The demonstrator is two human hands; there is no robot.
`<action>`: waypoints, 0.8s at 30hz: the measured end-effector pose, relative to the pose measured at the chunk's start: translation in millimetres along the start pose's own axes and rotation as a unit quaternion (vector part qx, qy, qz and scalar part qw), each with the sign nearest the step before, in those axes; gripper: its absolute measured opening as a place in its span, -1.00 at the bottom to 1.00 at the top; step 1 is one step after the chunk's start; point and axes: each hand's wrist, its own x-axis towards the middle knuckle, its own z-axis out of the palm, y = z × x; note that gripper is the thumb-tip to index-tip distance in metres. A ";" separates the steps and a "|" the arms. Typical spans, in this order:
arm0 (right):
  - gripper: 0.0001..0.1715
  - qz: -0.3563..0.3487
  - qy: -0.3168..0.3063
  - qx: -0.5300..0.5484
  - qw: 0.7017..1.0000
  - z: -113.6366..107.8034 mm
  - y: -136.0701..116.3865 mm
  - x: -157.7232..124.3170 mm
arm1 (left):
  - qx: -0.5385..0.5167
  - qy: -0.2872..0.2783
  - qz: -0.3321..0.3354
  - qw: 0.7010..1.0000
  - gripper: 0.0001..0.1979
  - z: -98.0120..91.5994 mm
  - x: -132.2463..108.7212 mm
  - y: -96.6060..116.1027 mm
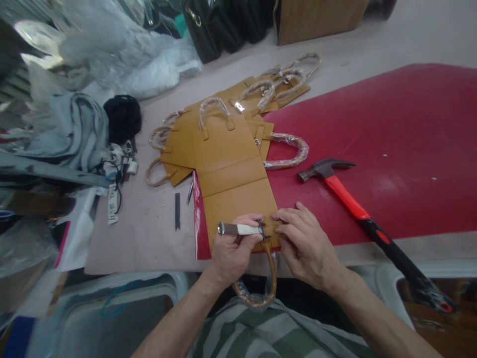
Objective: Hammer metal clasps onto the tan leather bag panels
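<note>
My left hand (231, 256) is closed around a punch-like tool (238, 229) with a metal cap, a brown and pale shaft and a dark working end. That end lies at the near edge of a tan leather panel (234, 199), by the base of a curved, partly plastic-wrapped bag handle (275, 278) hanging over the table edge. My right hand (307, 243) lies open on the panel's near right corner, thumb apart, fingertips touching the leather beside the tool. A claw hammer (346, 199) with a red and black grip rests to the right.
More tan panels with wrapped handles (216, 107) are piled beyond. A red sheet (391, 134) covers the table's right side. A dark strip (177, 211) lies at left. Dark bags (208, 35) and a cardboard box (320, 20) stand at the back; plastic bins (179, 286) sit below the edge.
</note>
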 end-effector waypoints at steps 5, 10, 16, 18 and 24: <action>-0.72 0.003 -0.008 -0.005 1.000 -1.5 -1.5 1.0 | 0.010 -0.014 0.008 1.000 -0.86 0.0 4.5 1.2; -0.70 0.006 -0.018 -0.005 1.000 -1.1 -0.8 0.4 | 0.017 -0.019 0.011 1.000 -0.86 0.6 7.2 1.0; -0.72 0.006 -0.013 -0.007 1.000 -1.3 -1.5 1.1 | 0.016 -0.020 0.014 1.000 -0.85 0.9 4.6 -2.3; -0.73 0.007 -0.013 -0.008 1.000 -1.7 -2.1 1.5 | 0.014 -0.023 0.013 1.000 -0.84 0.8 4.1 -2.8; -0.71 0.009 -0.014 -0.007 1.000 -1.7 -1.8 2.0 | 0.017 -0.019 0.012 1.000 -0.86 1.4 5.0 -0.9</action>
